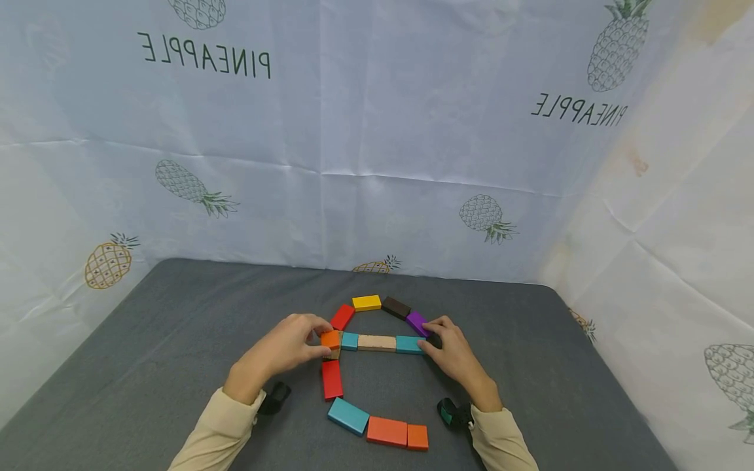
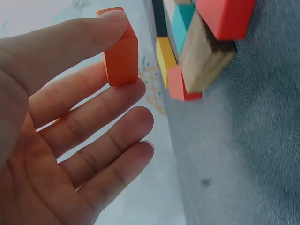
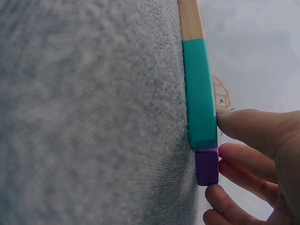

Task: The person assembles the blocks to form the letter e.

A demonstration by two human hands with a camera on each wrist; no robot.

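Note:
My left hand (image 1: 288,347) pinches an orange block (image 2: 122,61) between thumb and fingertips. In the head view it overlaps a bare wood block (image 2: 201,56) at the left end of a middle row. That row runs through a short teal block (image 1: 349,341), a wood block (image 1: 377,343) and a longer teal block (image 3: 199,93). My right hand (image 1: 456,353) rests its thumb on the longer teal block and its fingers against the purple block (image 3: 207,167), which meets the teal one's end.
An arc of a red block (image 1: 343,317), yellow block (image 1: 366,303) and dark brown block (image 1: 396,307) leads to the purple one. Nearer, another red block (image 1: 332,379), teal block (image 1: 349,416) and two orange blocks (image 1: 387,431) curve along the grey table (image 1: 177,340).

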